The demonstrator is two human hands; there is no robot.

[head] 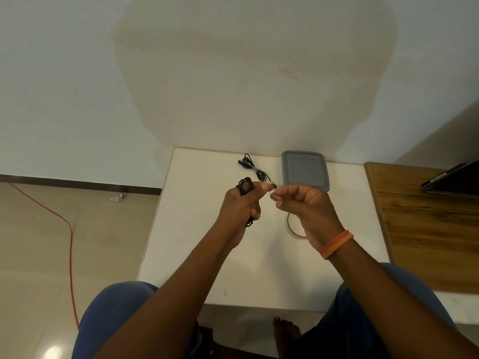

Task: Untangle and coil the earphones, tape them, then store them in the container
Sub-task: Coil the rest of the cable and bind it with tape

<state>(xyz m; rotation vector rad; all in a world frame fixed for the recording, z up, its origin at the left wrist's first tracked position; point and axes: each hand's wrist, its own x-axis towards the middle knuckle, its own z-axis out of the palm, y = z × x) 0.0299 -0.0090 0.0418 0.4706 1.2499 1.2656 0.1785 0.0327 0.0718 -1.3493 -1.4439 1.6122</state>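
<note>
At frame centre the left hand (239, 203) grips a coiled black earphone cable (245, 187), while the right hand (300, 203) pinches something too small to identify, half hiding a clear tape roll (291, 227).

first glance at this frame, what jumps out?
The two hands raised mid-frame over the white table: the left hand grips a coiled black earphone bundle, while the right hand pinches what looks like a strip of clear tape. Behind them lie a second, already taped earphone bundle and a grey container lid; a tape roll peeks from under the right hand.
</note>
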